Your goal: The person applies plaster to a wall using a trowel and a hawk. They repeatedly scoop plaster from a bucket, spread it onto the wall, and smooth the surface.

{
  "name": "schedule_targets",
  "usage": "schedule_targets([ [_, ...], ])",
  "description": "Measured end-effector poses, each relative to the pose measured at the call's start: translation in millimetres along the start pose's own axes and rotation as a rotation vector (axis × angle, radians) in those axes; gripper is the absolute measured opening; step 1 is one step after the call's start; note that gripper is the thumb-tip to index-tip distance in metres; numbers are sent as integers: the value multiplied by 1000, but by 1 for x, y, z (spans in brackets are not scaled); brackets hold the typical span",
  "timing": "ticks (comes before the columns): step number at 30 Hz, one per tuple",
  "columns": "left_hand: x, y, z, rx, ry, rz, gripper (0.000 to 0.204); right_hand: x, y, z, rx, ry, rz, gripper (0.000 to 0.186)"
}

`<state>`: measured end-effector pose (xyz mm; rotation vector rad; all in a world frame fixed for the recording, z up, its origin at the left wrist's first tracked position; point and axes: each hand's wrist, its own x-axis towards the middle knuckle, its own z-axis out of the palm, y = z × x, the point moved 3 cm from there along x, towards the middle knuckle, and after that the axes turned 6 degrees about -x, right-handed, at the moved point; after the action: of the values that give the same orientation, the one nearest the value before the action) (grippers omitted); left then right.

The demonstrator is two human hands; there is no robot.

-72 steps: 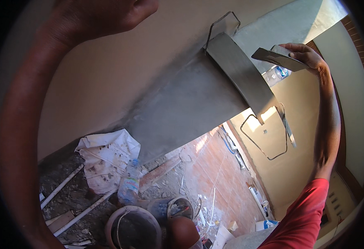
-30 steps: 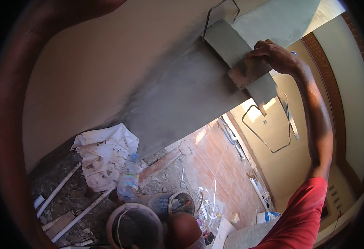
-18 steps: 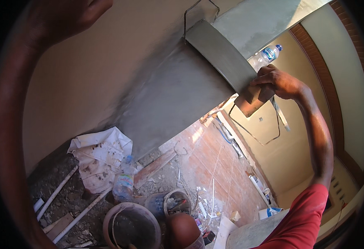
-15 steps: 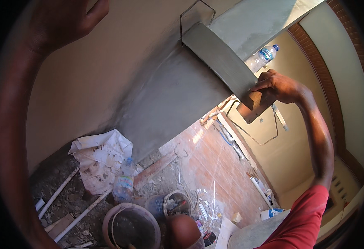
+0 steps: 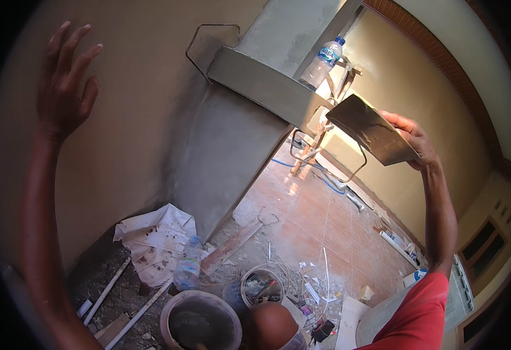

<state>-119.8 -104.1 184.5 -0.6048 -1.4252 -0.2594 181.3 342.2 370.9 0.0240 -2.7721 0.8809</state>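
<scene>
My right hand (image 5: 417, 140) grips a flat, rectangular plastering trowel (image 5: 373, 129), its face smeared with grey and tilted toward me. It is off to the right of a grey cement-coated ledge (image 5: 267, 86), apart from it. My left hand (image 5: 66, 93) is raised with fingers spread in front of the beige wall (image 5: 127, 76), holding nothing; whether it touches the wall I cannot tell. Below the ledge is a smooth grey cement face (image 5: 226, 146). Bent wire clamps (image 5: 212, 24) stick out at both ends of the ledge. A plastic water bottle (image 5: 322, 63) stands on the ledge.
Low in view are a round bucket (image 5: 165, 315) of grey mix, a smaller bucket (image 5: 261, 271) of tools, a second plastic bottle (image 5: 188, 265) and a crumpled white sack (image 5: 156, 242). Pipes (image 5: 107, 291) lie on rubble. Beyond runs a tiled floor (image 5: 302, 227) with scattered debris.
My right hand has drawn the trowel off the ledge and turned its face toward me. My left hand now shows its spread fingers lower in view. The whole view has shifted and turned.
</scene>
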Motion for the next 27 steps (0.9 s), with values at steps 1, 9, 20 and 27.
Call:
schedule_targets([
  [1,-1,1,0,-4,-5,-8,45,-16,13,7,82,63,-12,58],
  [9,11,24,-13,-115,0,-130,44,-117,107,151,986,320,56,48],
  [20,-31,203,-51,-1190,-545,-856,41,-85,168,274,1995,132,-132,40],
  [27,-64,345,-54,-2123,-967,-1276,59,-102,144,309,2145,3,75,41],
])
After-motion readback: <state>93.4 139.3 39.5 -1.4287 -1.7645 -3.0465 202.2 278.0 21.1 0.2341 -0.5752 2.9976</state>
